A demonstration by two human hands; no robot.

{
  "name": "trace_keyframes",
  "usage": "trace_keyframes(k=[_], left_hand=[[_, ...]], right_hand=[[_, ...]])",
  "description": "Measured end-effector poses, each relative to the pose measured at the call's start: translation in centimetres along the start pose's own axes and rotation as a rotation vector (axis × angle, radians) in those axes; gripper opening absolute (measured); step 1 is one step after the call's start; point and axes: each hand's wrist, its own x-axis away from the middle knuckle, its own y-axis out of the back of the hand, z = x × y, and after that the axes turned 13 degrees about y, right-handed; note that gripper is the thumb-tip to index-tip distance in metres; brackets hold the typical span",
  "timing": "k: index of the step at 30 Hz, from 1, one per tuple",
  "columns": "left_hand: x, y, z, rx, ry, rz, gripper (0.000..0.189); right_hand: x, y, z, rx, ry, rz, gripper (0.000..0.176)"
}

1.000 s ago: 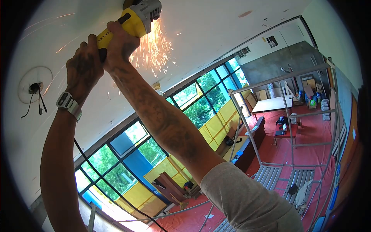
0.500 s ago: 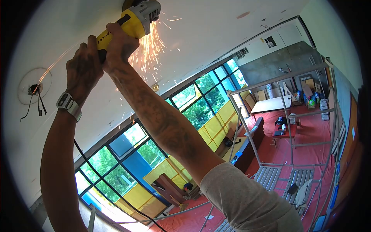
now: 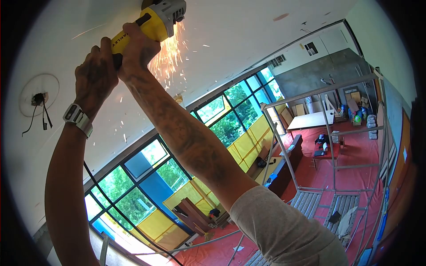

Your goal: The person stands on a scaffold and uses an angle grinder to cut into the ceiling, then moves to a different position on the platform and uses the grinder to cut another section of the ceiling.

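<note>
Overhead, a yellow and grey angle grinder (image 3: 157,25) is held up against the white ceiling (image 3: 239,31). Its grey head is at the top edge of the view, and bright sparks (image 3: 167,55) stream down from it. My right hand (image 3: 137,49) wraps round the yellow body close behind the head. Behind it, my left hand (image 3: 95,71) is closed round the rear of the grinder, with a metal watch (image 3: 78,119) on that wrist. The contact of the disc with the ceiling is mostly hidden.
Black wires hang from a ceiling hole (image 3: 39,98) at left. A dark cable (image 3: 104,190) runs below my left arm. Metal scaffold rails (image 3: 326,86) and platform planks (image 3: 306,204) stand at right, above a red-covered floor (image 3: 310,177). Windows (image 3: 230,119) line the far side.
The grinder and both hands have shifted only slightly. The spark spray has changed shape, and the long streak toward the ceiling hole is gone.
</note>
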Motion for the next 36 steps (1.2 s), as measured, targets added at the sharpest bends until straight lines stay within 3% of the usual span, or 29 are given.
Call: trace_keyframes(k=[6, 36], left_hand=[[0.2, -0.3, 0.1, -0.024, -0.006, -0.007, 0.027], [1.8, -1.4, 0.3, -0.025, -0.02, 0.05, 0.025]], right_hand=[[0.0, 0.3, -0.5, -0.038, 0.071, 0.037, 0.031], [1.2, 2.4, -0.3, 0.05, -0.008, -0.055, 0.034]])
